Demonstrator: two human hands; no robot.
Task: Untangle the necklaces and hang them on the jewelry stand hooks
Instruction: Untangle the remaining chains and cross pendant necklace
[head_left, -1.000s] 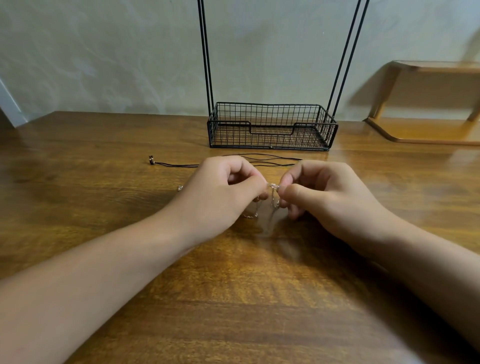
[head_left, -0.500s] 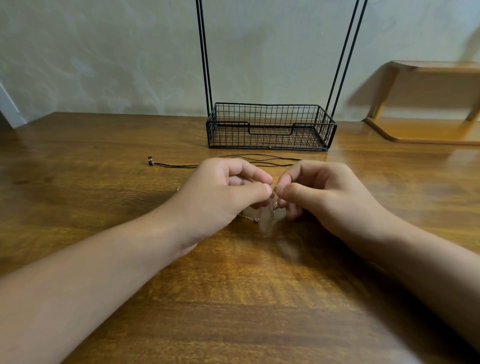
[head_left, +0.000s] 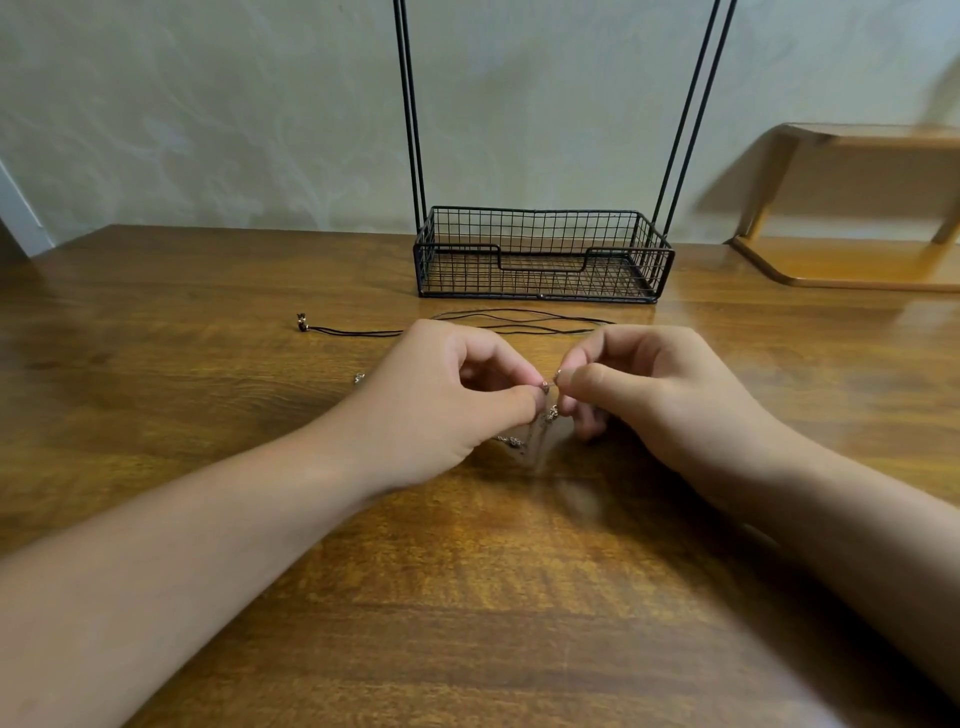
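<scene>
Head view. Left hand (head_left: 441, 395): fingers curled, thumb and forefinger pinching the chain (head_left: 545, 410) at a small metal bead. Right hand (head_left: 654, 389): likewise pinching the same chain, its pinch almost touching the left one, both raised just above the table (head_left: 156, 415). Chain: fine, pale, beaded; it hung down from between the two pinches to the table, then trailed left under the left hand, with a loose end (head_left: 358, 378) showing beyond that hand. The held stretch was too short to give an axis. Cord (head_left: 519, 319): black, flat on the table behind both hands, long axis left to right, clasp end (head_left: 302, 322) pointing left. Whether cord and chain crossed was hidden by the hands. Stand (head_left: 543, 254): wire basket base with uprights, straight beyond the cord; hooks out of frame above. Neither hand was clearly nearer it.
</scene>
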